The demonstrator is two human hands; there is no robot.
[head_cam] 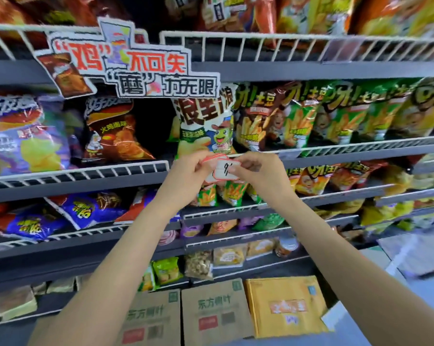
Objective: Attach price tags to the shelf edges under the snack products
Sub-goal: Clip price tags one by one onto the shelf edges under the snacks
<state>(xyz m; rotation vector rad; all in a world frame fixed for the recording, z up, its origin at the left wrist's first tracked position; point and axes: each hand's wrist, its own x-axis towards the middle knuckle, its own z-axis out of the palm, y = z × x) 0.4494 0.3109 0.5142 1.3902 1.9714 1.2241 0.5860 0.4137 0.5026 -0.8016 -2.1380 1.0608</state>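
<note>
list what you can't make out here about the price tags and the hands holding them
- Price on the front price tag, head view: only a "9" reads; the right hand covers the rest and it is blurred.
- How many tags are in the stack: the left hand hides most of it.
- Shelf edge behind the hands: hidden, so any tag already there cannot be seen.
- Fingertips of both hands: hidden behind the tags.

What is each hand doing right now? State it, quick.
Left hand: closed, pinching a small stack of red-bordered price tags.
Right hand: closed, pinching a single price tag marked with a 9.
</note>
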